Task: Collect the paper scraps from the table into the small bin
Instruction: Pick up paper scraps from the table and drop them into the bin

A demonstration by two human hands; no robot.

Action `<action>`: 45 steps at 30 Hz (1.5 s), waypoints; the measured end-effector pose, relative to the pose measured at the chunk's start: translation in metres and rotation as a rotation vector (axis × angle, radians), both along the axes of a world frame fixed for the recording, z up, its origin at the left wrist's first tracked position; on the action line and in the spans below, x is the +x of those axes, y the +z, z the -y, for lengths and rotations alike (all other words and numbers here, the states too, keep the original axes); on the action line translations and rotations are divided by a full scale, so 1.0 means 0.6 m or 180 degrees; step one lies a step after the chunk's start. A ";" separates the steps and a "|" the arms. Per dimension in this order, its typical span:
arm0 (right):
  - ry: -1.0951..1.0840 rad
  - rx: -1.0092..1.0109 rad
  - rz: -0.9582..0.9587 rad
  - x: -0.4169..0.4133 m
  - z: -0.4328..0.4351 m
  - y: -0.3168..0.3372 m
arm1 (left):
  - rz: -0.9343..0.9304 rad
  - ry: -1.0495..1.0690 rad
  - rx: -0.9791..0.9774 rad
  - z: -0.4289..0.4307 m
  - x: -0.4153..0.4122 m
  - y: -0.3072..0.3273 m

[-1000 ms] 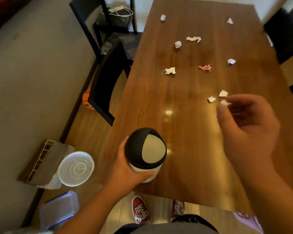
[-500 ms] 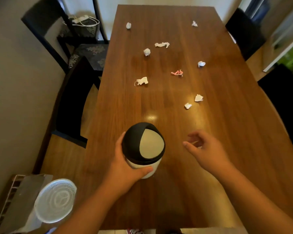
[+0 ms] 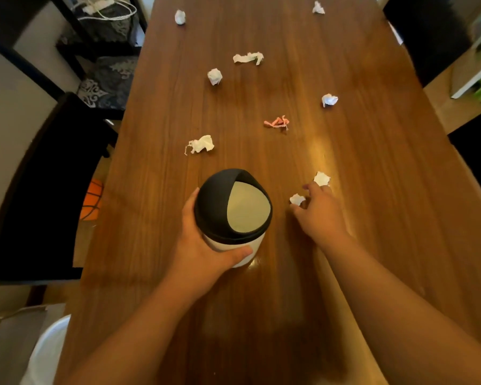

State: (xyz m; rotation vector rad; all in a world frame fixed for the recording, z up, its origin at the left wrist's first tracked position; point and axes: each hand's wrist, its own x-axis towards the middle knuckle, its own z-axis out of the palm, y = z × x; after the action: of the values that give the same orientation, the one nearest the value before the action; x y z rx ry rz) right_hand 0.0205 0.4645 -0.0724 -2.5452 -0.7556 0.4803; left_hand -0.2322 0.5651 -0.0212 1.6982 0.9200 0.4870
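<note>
A small white bin with a black dome lid and a pale swing flap stands near the table's front. My left hand is wrapped around its body. To the bin's right, my right hand lies low over the wooden table, fingers apart. A white paper scrap sits between its thumb and forefinger, still on the wood. Another white scrap lies just past the fingertips. Further out are a pink scrap and several more white scraps, among them one at the left and one at the right.
Dark chairs stand along the table's left edge and at the far right. An orange ball lies on the floor under the left chair. A white fan is at the lower left.
My right hand went from beside the bin forward to the two nearest scraps. The view has shifted closer to the table, and my left hand has kept its hold on the bin.
</note>
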 end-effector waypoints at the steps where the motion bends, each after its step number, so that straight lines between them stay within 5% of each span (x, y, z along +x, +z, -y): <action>1: 0.0052 -0.0049 0.0033 0.003 -0.007 -0.005 | -0.0011 -0.0011 0.0008 -0.004 0.006 -0.002; 8: 0.0234 -0.0087 0.0181 0.001 -0.018 -0.026 | -0.0015 -0.0070 -0.0059 -0.016 0.014 -0.011; 13: -0.0036 0.0056 -0.0288 -0.042 0.011 0.022 | -0.0043 -0.0056 -0.0119 -0.009 -0.016 0.000; 18: -0.0407 0.1680 -0.0380 -0.131 0.050 0.203 | -0.0035 -0.0190 -0.0232 0.008 -0.087 0.012; 24: -0.0481 0.3403 0.0536 -0.275 0.098 0.418 | 0.0057 -0.0340 -0.0402 0.029 -0.170 0.035; 26: -0.0206 0.3250 0.0678 -0.322 0.091 0.421 | 0.0049 -0.0386 -0.0375 0.034 -0.188 0.042; 30: 0.0841 0.1185 0.0347 -0.379 0.077 0.372 | 0.0043 -0.0441 -0.0335 0.039 -0.202 0.056; 36: -0.0239 0.1230 0.0131 -0.297 0.129 0.315 | 0.0086 -0.0641 -0.0194 0.029 -0.165 0.075; 45: -0.0598 0.0491 -0.0479 -0.062 0.116 0.159 | -0.0070 -0.0647 -0.0140 0.022 -0.023 0.057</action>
State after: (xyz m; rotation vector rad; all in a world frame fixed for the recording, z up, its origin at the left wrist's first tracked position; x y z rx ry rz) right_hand -0.0170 0.3950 0.0228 -2.3763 -0.4748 0.5225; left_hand -0.2459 0.5519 0.0129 1.7378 0.7581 0.3107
